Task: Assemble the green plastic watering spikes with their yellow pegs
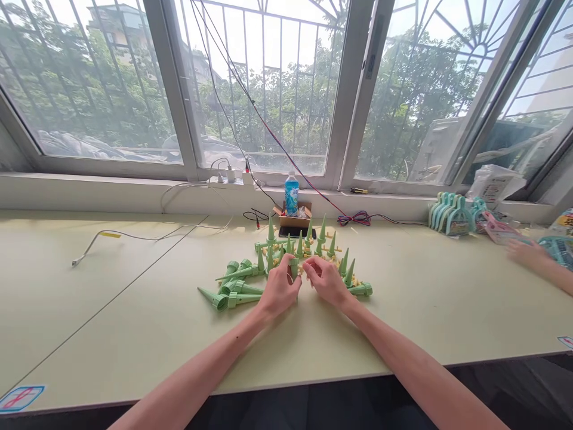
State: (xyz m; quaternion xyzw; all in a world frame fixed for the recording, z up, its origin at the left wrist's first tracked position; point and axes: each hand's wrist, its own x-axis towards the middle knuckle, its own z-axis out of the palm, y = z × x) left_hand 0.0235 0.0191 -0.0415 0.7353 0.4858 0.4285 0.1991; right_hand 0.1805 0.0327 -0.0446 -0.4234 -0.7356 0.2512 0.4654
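Observation:
My left hand (278, 289) is closed around a green plant watering spike (293, 268), held just above the table. A small yellow valve (301, 270) sticks out from the spike's side toward my right hand (327, 280). The fingertips of that hand are pinched together at the valve's end. Beyond both hands, several green spikes with yellow valves stand point up, among them one tall spike (271, 230). To the left lies a pile of loose green spikes (244, 298) without visible valves. Another spike (362, 289) rests on its side by my right wrist.
Behind the spikes are a dark phone (298, 232), a small cardboard box (295, 221) and a blue bottle (291, 194). Cables (356, 218) run along the sill and table. Teal dustpan-like items (450, 215) stand at right, near another person's hand (526, 252).

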